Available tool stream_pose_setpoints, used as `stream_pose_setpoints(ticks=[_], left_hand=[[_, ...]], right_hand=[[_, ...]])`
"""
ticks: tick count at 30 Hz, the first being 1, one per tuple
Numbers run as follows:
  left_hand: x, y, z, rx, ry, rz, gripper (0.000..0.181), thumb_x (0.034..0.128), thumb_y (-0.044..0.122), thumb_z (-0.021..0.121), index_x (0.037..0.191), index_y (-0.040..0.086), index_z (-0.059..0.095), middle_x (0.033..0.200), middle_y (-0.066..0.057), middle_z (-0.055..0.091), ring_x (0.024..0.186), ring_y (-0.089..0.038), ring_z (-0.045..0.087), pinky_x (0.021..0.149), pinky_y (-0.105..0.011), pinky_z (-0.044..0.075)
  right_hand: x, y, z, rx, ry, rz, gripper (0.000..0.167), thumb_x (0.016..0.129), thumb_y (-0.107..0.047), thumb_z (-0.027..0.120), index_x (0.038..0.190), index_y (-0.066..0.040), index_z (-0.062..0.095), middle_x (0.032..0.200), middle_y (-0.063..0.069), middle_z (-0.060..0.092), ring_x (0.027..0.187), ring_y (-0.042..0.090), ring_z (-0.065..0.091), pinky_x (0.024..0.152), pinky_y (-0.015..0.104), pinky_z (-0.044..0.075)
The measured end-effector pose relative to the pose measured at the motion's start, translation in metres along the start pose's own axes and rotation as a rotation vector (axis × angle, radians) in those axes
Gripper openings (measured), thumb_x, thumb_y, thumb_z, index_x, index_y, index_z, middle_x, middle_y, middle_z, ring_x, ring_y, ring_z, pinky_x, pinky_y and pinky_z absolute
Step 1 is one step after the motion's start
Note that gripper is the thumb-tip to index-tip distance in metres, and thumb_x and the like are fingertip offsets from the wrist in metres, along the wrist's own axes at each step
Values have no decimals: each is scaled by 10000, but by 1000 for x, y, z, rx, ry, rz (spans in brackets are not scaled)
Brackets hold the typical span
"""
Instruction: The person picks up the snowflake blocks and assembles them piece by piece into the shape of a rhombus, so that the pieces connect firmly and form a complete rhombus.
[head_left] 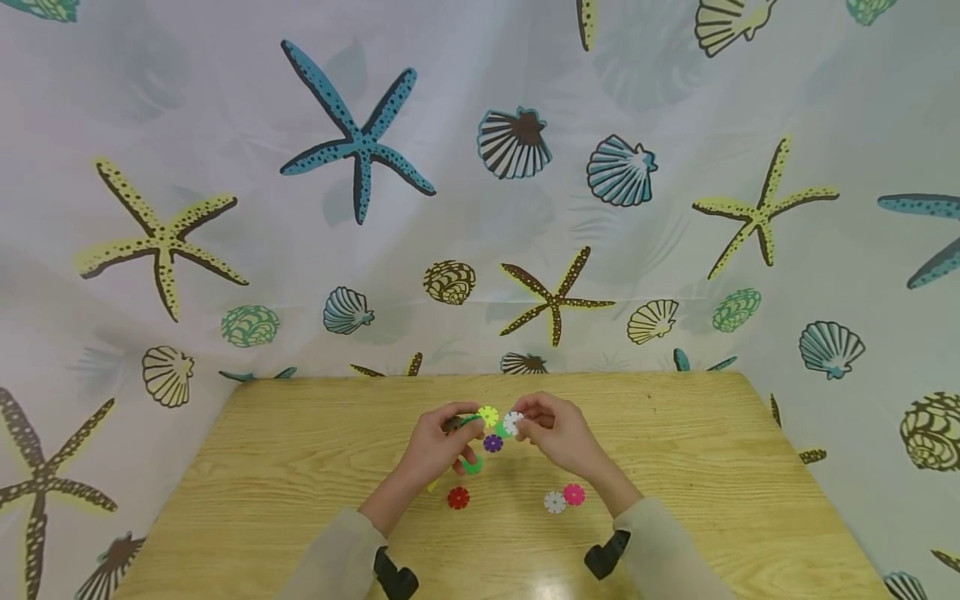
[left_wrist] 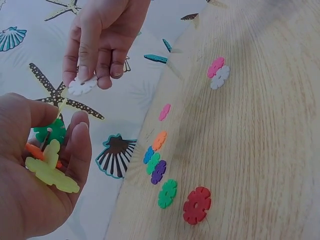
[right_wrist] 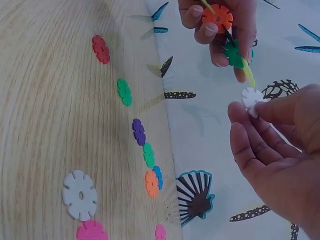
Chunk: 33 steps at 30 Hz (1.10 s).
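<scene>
My left hand (head_left: 442, 440) holds a chain of notched plastic flower discs slotted into each other. It includes a green disc (left_wrist: 50, 131), an orange disc (right_wrist: 217, 19), a yellow disc (left_wrist: 52, 175) and something dark between them. Another yellow disc (head_left: 488, 416) stands at the chain's end by the left fingertips. Between thumb and fingers my right hand (head_left: 558, 432) pinches a white disc (right_wrist: 251, 98). This white disc is very close to the end yellow one; whether they touch I cannot tell. Both hands are raised above the table.
Loose discs lie on the wooden table (head_left: 675, 467): red (head_left: 458, 498), purple (head_left: 492, 443), green (left_wrist: 167, 193), orange (right_wrist: 151, 184), blue (right_wrist: 158, 177), white (head_left: 555, 502) and pink (head_left: 573, 494), among others. A patterned curtain (head_left: 450, 217) hangs behind and at both sides.
</scene>
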<state>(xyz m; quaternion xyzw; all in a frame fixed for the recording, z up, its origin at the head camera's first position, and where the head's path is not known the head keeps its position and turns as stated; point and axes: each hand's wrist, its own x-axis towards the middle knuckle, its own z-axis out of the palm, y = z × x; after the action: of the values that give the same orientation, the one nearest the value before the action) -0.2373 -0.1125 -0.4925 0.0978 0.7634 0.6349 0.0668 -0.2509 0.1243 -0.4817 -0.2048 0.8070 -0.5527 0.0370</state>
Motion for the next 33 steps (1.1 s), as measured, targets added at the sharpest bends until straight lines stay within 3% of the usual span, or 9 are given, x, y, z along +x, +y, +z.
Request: stream_pose_setpoints(ticks=[9, 15, 25, 33], left_hand=[[-1, 4, 1, 12, -12, -2, 425, 1050, 192, 671, 1423, -2, 611, 1058, -230, 736, 612, -201, 695, 510, -274, 574], [-2, 6, 3, 26, -32, 7, 414, 1047, 202, 677, 1404, -1, 625, 996, -148, 745, 618, -271, 703, 523, -313, 593], [-1, 6, 5, 26, -51, 32, 398, 1048, 178, 676, 1391, -18, 630, 954, -129, 728, 659, -402, 720, 541, -350, 620], [-2, 6, 4, 18, -79, 40, 382, 1057, 154, 660, 1385, -37, 623, 916, -126, 715, 615, -280, 719, 560, -363, 634]], right_hand=[[1, -3, 1, -4, 11, -14, 183, 1074, -72, 597, 1234, -32, 677, 1092, 159, 696, 849, 158, 736, 735, 248, 577], [2, -7, 1, -43, 35, -25, 188, 1073, -70, 597, 1231, -89, 697, 1069, 122, 726, 888, 323, 725, 708, 247, 546], [3, -9, 2, -81, 60, -35, 205, 1068, -77, 610, 1250, -81, 703, 1058, 103, 743, 837, 114, 695, 679, 241, 528], [0, -12, 4, -58, 91, -14, 147, 1053, -87, 643, 1186, -95, 705, 1046, 97, 763, 915, 246, 743, 666, 229, 519]])
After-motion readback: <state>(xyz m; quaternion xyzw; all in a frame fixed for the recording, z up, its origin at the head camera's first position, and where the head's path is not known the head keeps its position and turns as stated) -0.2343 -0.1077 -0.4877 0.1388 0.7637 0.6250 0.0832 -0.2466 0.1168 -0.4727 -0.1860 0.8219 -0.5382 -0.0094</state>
